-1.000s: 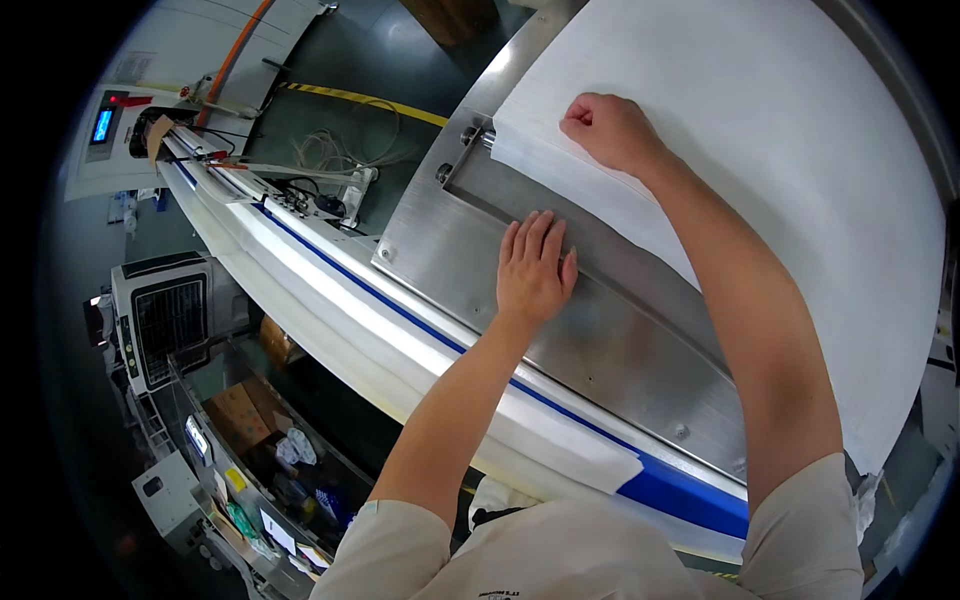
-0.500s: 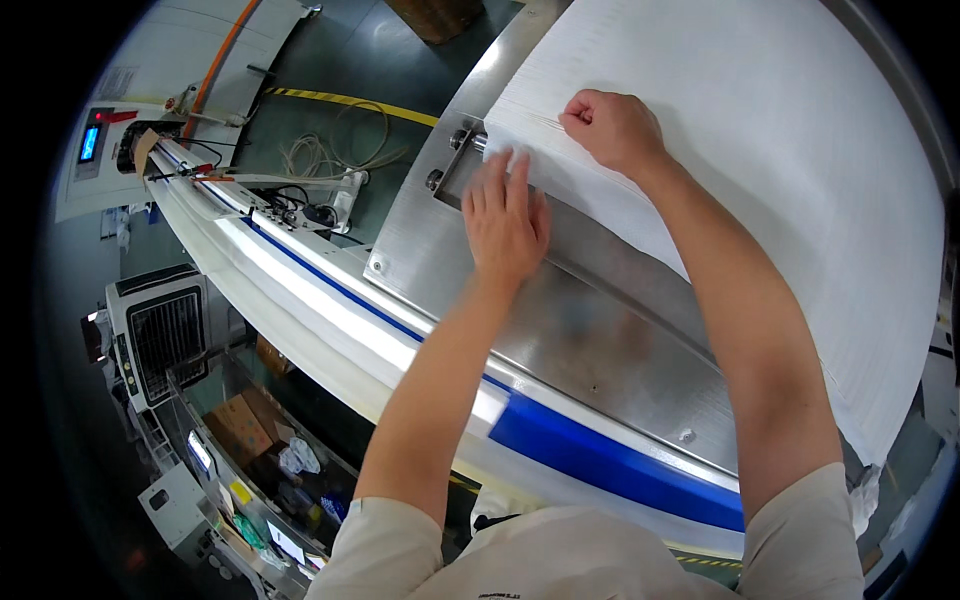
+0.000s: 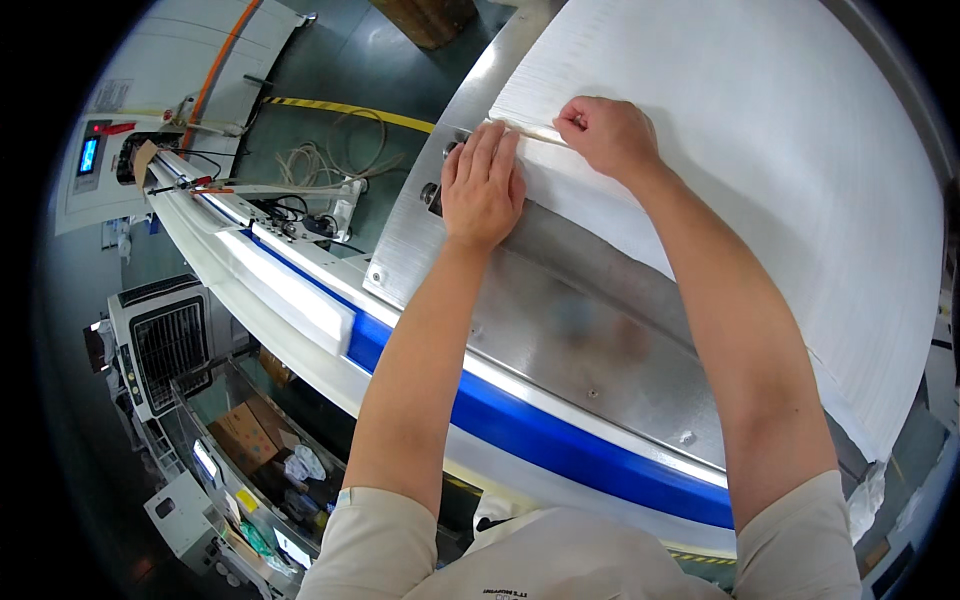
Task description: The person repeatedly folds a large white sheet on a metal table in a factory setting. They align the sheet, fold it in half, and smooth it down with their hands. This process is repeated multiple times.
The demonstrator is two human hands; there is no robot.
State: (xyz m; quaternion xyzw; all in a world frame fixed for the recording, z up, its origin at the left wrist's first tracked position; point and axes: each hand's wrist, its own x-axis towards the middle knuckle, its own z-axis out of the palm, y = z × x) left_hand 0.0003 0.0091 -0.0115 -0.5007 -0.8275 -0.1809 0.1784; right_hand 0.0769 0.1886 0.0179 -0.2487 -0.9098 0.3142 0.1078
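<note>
A wide sheet of white ribbed material [image 3: 740, 150] lies across a brushed metal machine plate [image 3: 590, 340]. My left hand [image 3: 482, 185] lies flat, fingers together, pressing on the sheet's near corner where it meets the plate, next to a small metal bracket [image 3: 436, 192]. Just to its right, my right hand [image 3: 608, 132] is closed, pinching the sheet's edge between thumb and fingers. Both forearms reach up from the lower edge.
A blue and white rail [image 3: 520, 420] runs along the machine's front. At far left are a control panel with a blue screen [image 3: 90, 155], coiled cables [image 3: 320, 160] on the dark floor, a yellow-black floor stripe [image 3: 350, 108], a grilled white unit [image 3: 165, 340] and a shelf with boxes [image 3: 245, 440].
My left hand has slid up the metal plate from its middle to the sheet's corner beside my right hand. My right hand stayed on the sheet's edge.
</note>
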